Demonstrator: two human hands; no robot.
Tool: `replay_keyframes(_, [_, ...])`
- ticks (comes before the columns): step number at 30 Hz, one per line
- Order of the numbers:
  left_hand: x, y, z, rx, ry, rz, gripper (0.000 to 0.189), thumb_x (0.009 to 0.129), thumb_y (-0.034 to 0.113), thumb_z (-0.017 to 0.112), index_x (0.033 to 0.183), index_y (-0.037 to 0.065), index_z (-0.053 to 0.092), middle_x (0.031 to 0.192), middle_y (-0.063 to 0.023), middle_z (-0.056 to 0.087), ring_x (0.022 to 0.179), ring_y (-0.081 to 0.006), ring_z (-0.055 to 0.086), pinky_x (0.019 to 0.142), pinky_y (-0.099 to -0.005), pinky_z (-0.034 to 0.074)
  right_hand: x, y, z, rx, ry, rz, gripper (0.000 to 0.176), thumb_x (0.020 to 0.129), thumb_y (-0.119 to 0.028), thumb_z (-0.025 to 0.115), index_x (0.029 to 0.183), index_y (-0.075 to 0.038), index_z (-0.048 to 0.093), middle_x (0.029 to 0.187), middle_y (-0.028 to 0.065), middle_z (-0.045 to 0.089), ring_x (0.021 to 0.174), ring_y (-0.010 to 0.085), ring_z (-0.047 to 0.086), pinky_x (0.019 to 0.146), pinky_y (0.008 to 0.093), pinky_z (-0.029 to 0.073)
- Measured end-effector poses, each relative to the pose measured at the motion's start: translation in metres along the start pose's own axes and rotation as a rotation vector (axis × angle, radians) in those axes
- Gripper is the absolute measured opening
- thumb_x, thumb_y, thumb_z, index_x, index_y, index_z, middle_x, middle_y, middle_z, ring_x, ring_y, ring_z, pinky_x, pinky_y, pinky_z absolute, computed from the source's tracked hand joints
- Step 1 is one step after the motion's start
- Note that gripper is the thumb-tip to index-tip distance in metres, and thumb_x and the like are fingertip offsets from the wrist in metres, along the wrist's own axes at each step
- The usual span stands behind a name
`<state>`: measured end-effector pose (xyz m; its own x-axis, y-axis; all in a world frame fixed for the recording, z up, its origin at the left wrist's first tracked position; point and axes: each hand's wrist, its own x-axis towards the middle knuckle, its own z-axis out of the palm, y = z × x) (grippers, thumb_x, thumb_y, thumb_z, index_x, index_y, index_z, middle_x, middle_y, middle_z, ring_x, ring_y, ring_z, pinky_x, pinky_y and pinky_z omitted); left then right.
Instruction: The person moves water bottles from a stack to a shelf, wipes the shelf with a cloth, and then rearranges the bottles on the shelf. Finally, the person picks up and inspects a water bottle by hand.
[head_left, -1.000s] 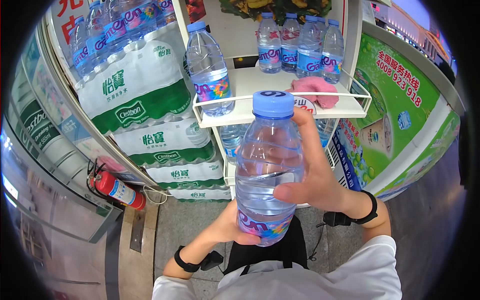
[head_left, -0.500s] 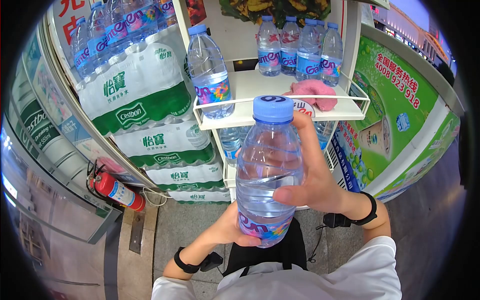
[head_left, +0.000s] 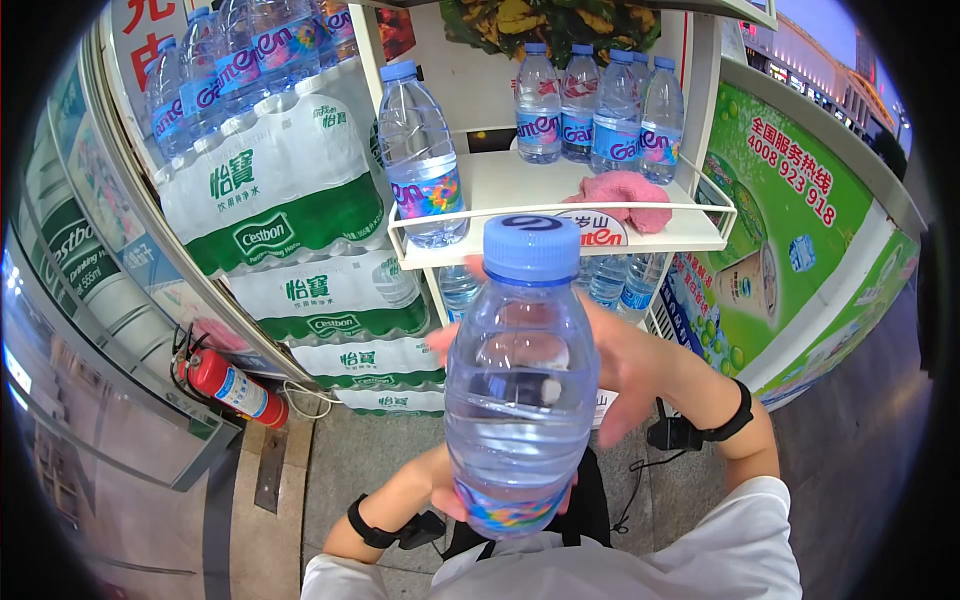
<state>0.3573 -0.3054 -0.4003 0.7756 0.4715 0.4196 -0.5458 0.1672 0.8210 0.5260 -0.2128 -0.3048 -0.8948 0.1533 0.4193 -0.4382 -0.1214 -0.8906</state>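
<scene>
A clear plastic water bottle [head_left: 520, 370] with a blue cap stands upright, close in front of me. My left hand [head_left: 446, 485] grips it low down, around the colourful label, with part of the fingers hidden behind it. Behind the bottle reaches my right hand [head_left: 640, 360], slightly blurred. Its thumb points down on the right and fingertips show past the bottle's left side; the fingers look spread and apart from it. Another water bottle [head_left: 420, 150] stands at the left front of the white shelf [head_left: 490, 180].
Several bottles [head_left: 540, 110] and a pink cloth [head_left: 625, 200] are on the shelf. Wrapped water packs [head_left: 270, 190] are stacked at the left, near a red fire extinguisher [head_left: 235, 385]. A green printed freezer [head_left: 790, 230] stands at the right.
My right hand has let go of the bottle's side and moved behind it. The bottle has shifted slightly left and down, and its label has turned in my left hand.
</scene>
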Motion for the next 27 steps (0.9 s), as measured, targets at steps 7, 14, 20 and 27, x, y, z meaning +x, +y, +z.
replay_keyframes(7, [0.005,0.013,0.005,0.058,0.390,0.093,0.078,0.074,0.042,0.070,0.131,-0.001,0.039,0.131,-0.0148,0.045,0.120,-0.0246,0.046,0.098,-0.0392,0.040,0.000,-0.035,0.028,-0.365,0.102,0.135,0.094,0.062,-0.003,0.081,0.138,-0.006,0.025,0.124,0.0112,0.054,0.112,0.0204,0.055,0.097,0.0364,0.043])
replay_keyframes(14, [0.018,0.058,0.027,0.606,0.780,0.383,0.070,0.078,0.044,0.067,0.128,0.003,0.042,0.127,-0.0154,0.044,0.115,-0.0290,0.046,0.092,-0.0445,0.042,0.029,-0.088,0.005,-0.539,0.625,-0.072,0.072,0.071,-0.022,0.078,0.128,-0.003,0.040,0.111,0.0112,0.061,0.103,0.0175,0.060,0.085,0.0319,0.047])
replay_keyframes(20, [0.002,0.083,0.049,0.735,0.133,0.698,0.040,0.081,0.024,0.065,0.108,-0.003,0.055,0.107,-0.0220,0.052,0.095,-0.0319,0.057,0.081,-0.0433,0.047,0.057,-0.126,-0.070,-1.027,0.860,-0.091,0.095,0.058,-0.046,0.080,0.130,0.001,0.038,0.109,0.0171,0.060,0.100,0.0225,0.059,0.084,0.0356,0.044])
replay_keyframes(27, [0.008,0.094,0.110,0.445,-0.181,0.616,0.008,0.080,0.000,0.063,0.084,0.002,0.070,0.094,-0.0145,0.063,0.080,-0.0235,0.060,0.071,-0.0351,0.048,0.083,-0.112,-0.107,-1.170,0.909,0.023,0.097,0.058,-0.042,0.082,0.130,0.003,0.035,0.116,0.0218,0.055,0.106,0.0274,0.056,0.089,0.0378,0.044])
